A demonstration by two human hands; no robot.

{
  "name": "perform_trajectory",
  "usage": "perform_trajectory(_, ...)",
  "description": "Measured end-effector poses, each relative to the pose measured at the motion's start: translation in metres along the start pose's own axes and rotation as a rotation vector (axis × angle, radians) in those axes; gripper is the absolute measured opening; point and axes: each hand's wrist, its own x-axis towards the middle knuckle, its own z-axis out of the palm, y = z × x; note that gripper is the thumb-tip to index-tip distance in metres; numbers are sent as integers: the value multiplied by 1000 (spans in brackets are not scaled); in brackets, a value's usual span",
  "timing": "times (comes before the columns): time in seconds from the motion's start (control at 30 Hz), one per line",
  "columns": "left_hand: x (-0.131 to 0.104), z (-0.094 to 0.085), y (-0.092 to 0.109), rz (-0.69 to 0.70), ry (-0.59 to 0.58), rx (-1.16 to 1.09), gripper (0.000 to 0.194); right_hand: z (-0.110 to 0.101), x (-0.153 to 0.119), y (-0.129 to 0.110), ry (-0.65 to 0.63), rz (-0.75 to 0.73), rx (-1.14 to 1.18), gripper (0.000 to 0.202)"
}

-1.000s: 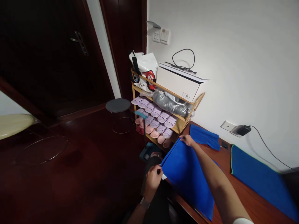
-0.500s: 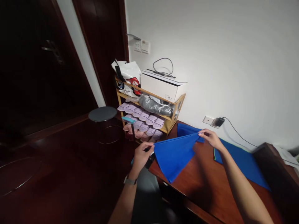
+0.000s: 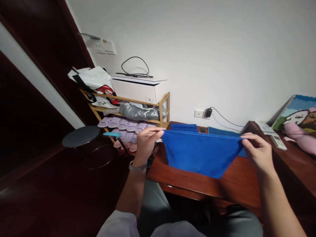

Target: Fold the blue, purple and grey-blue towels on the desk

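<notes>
A blue cloth (image 3: 197,153) hangs stretched between my two hands above a reddish-brown wooden desk (image 3: 177,179). My left hand (image 3: 150,140) pinches its upper left corner between thumb and fingers, with a band on the wrist. The upper right corner is pinched in my right hand (image 3: 258,148). Its stitched top edge runs nearly straight, and the lower part drapes down over the desk. Behind it, a folded blue cloth (image 3: 184,127) lies at the back of the desk. Another blue cloth with a green edge (image 3: 221,132) lies farther right, partly hidden.
A wooden rack (image 3: 164,102) holds a white box (image 3: 135,90), a bag (image 3: 95,80) and several slippers (image 3: 123,124). A round stool (image 3: 81,136) stands left. On the right are a remote (image 3: 278,142), a pink plush toy (image 3: 301,136) and a plugged-in charger (image 3: 209,112).
The view has turned right. My hands have moved farther apart, and the cloth, earlier slanted and hanging to a point, is now spread wide with its top edge nearly level.
</notes>
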Motion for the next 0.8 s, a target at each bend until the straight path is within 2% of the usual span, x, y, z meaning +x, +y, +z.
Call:
perform_trajectory(0.13, -4, 4, -13, -118, -34, -79, 34, -13, -25, 1, 31, 23, -4, 22)
perform_trajectory(0.23, 2, 8, -40, -203, -99, -121, 35, -10, -32, 26, 27, 110, -21, 25)
perform_trajectory(0.3, 14, 18, -71, -243, -140, -141, 38, 3, -28, 60, -11, 211, -32, 32)
perform_trajectory(0.37, 29, 35, -111, -288, -171, -115, 39, 25, -19, 105, -50, 310, -49, 42)
perform_trajectory(0.43, 42, 54, -153, -334, -190, 31, 35, 53, -12, 151, -50, 395, -109, 52)
perform_trajectory(0.5, 44, 72, -188, -345, -193, 223, 29, 81, -16, 189, -6, 477, -241, 58)
perform_trajectory(0.57, 30, 84, -215, -295, -195, 357, 22, 105, -35, 213, 23, 519, -331, 57)
perform_trajectory(0.63, -1, 88, -233, -160, -268, 478, 20, 122, -70, 224, -40, 466, -399, 53)
perform_trajectory(0.73, -65, 84, -253, 112, -530, 723, 31, 137, -134, 227, -254, 326, -591, 54)
perform_trajectory(0.8, -102, 76, -263, 182, -666, 851, 40, 142, -169, 227, -388, 306, -727, 58)
